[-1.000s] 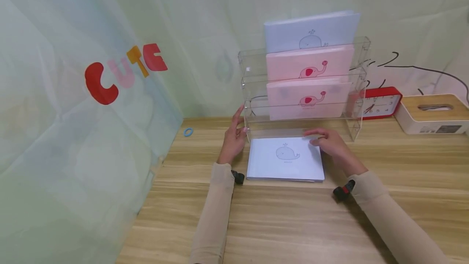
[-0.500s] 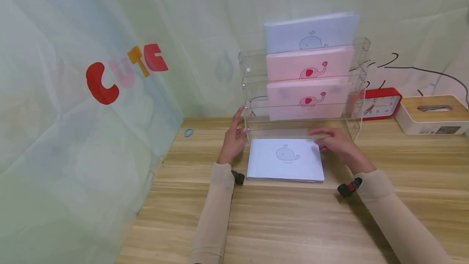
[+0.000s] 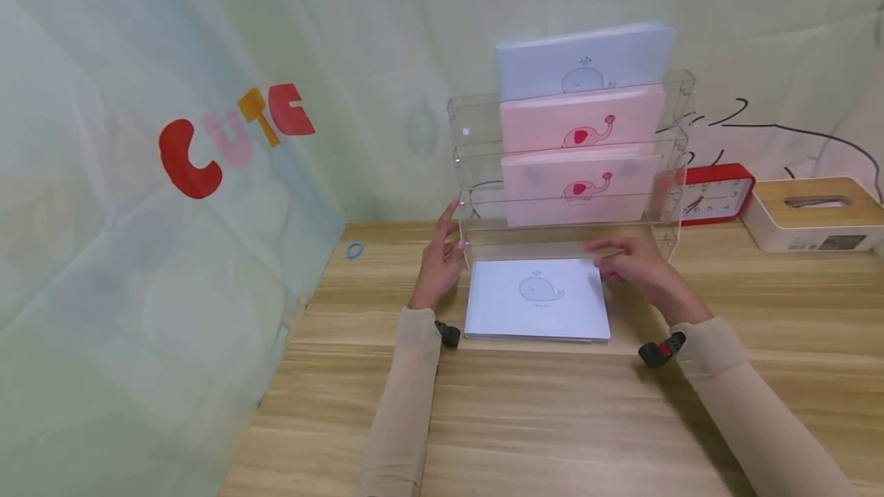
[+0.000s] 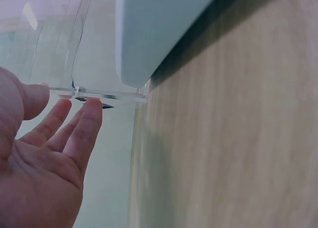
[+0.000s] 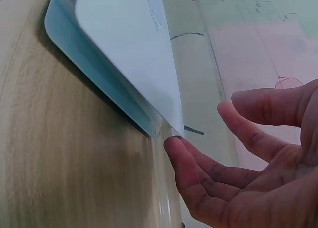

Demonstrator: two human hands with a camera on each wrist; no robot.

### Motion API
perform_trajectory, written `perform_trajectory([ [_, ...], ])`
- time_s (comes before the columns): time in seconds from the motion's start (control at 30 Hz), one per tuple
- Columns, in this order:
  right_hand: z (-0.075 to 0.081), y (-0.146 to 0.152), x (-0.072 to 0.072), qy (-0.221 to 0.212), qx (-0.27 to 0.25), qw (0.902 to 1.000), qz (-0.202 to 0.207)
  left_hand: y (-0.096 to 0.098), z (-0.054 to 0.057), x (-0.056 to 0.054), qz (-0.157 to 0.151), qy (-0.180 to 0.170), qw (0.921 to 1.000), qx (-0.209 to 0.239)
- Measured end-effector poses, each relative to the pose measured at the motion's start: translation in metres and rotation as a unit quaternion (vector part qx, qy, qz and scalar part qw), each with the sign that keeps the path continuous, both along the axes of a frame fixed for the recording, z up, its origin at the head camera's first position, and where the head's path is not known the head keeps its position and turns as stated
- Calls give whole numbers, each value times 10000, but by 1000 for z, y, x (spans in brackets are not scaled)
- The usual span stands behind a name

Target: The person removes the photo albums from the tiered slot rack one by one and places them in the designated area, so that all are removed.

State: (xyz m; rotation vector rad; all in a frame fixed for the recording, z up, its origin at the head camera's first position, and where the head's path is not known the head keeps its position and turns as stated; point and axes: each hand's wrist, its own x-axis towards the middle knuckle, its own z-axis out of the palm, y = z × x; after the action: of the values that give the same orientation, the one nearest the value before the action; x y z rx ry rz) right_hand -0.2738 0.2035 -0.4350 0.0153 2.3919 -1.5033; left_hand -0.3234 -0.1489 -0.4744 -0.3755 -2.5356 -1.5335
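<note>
A pale blue booklet (image 3: 537,320) with a whale drawing lies flat on the table before a clear acrylic rack (image 3: 479,240). My left hand (image 3: 440,263) touches the rack's left side panel, its fingertips (image 4: 92,111) reaching the clear edge. By the booklet's far right corner is my right hand (image 3: 638,271). Its fingers are loosely bent, one fingertip (image 5: 174,144) right at the cover's corner, and thumb and index finger stand apart. In the right wrist view the booklet's cover (image 5: 134,64) rises slightly off the layers beneath.
Two pink elephant booklets (image 3: 542,205) and a blue whale booklet (image 3: 539,67) stand in the rack's tiers. To the right are a red clock (image 3: 718,194) and a wooden-topped tissue box (image 3: 780,209). A blue ring (image 3: 354,250) lies left, near the curtain-covered wall (image 3: 387,136).
My right hand has moved right, off the booklet's upper right area to beside its far corner. The left hand stays at the rack's side, and the booklet has not moved.
</note>
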Motion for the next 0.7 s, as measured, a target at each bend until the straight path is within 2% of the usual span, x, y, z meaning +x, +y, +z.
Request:
perform_trajectory([
  [0.2,6,3,3,181,38,9996,190,0,0,0,22,-47,10000,9],
  [0.43,9,5,4,139,10,9997,190,0,-1,-1,-13,4,10000,11],
  [0.7,20,-1,9,624,-8,9980,-16,0,-2,-2,-1,-17,10000,65],
])
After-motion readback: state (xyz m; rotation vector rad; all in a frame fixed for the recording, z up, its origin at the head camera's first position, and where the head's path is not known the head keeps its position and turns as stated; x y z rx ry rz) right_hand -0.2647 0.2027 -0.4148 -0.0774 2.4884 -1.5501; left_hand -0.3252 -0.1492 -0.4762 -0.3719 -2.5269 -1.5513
